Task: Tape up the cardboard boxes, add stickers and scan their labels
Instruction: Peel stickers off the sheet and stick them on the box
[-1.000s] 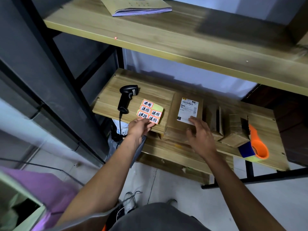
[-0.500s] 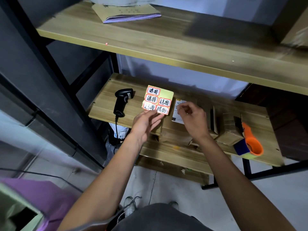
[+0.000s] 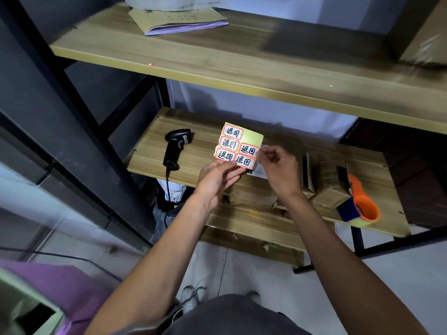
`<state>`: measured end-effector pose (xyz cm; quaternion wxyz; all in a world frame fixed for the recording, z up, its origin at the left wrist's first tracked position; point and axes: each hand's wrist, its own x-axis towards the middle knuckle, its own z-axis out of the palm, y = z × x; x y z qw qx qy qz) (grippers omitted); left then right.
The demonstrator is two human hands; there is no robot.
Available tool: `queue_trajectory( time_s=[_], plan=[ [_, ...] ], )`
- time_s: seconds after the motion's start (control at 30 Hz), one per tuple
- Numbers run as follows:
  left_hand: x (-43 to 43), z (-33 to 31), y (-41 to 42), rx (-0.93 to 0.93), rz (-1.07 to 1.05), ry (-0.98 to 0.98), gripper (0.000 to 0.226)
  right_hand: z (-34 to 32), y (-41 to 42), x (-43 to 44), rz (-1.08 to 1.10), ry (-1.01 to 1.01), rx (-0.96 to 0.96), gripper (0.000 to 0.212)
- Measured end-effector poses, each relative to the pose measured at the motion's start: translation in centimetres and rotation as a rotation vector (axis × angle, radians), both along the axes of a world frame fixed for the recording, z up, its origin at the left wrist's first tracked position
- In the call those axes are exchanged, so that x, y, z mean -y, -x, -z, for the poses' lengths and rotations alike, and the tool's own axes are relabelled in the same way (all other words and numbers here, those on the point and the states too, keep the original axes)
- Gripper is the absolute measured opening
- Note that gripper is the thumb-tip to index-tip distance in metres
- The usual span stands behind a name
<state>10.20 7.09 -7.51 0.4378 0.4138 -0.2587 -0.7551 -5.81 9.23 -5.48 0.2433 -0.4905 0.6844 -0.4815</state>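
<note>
Centre of frame: the left hand holds the sticker sheet upright above the lower shelf. Thumb and fingers pinch the sheet's bottom edge.
- Sheet: yellow backing carrying five orange-bordered white stickers with black handwritten characters. Its upper right corner is plain yellow.
- The right hand, just right of the sheet, has its fingers curled. Thumb and forefinger tips pinch the sheet's right edge beside the middle-right sticker. Cannot tell whether a sticker corner is lifted.

Below the hands, a cardboard box sits on the lower shelf. Its white shipping label is mostly hidden by the right hand and the sheet.

Right of centre: more small cardboard boxes stand close together on the same shelf. An orange tape dispenser with a blue part rests against the rightmost one.

Left of the sheet: a black handheld barcode scanner lies on the shelf, well apart from both hands. Its cable runs down over the front edge.

Top of frame: the upper shelf bears a yellow-covered booklet at upper centre. A small red light dot shows on the shelf's front edge.
</note>
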Motion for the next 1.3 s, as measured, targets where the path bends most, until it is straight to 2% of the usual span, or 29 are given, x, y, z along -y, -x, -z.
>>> queue_trajectory(
  time_s=[0.1,0.5,0.9,1.03,1.23,1.3],
  plan=[
    [-0.1,-0.2,0.1,0.005,0.015,0.013,0.014,0.0,0.1,0.1,0.018,0.010,0.068,0.005],
    [-0.3,-0.3,0.1,0.041,0.019,0.022,0.013,-0.1,0.2,0.0,0.019,-0.031,0.080,0.006],
    [0.4,0.2,0.1,0.084,-0.036,0.004,0.007,-1.3,0.1,0.2,0.061,-0.078,0.369,0.008],
    [0.9,0.7,-0.4,0.081,-0.065,-0.009,0.008,-1.5,0.9,0.4,0.077,-0.072,0.365,0.011],
    [2.1,2.2,-2.1,0.025,-0.148,-0.136,0.013,-0.5,2.4,0.1,0.124,-0.071,0.413,0.019],
    [2.5,3.1,-2.6,0.008,-0.147,-0.209,0.008,0.0,2.9,-0.1,0.142,-0.088,0.409,0.019]
  ],
)
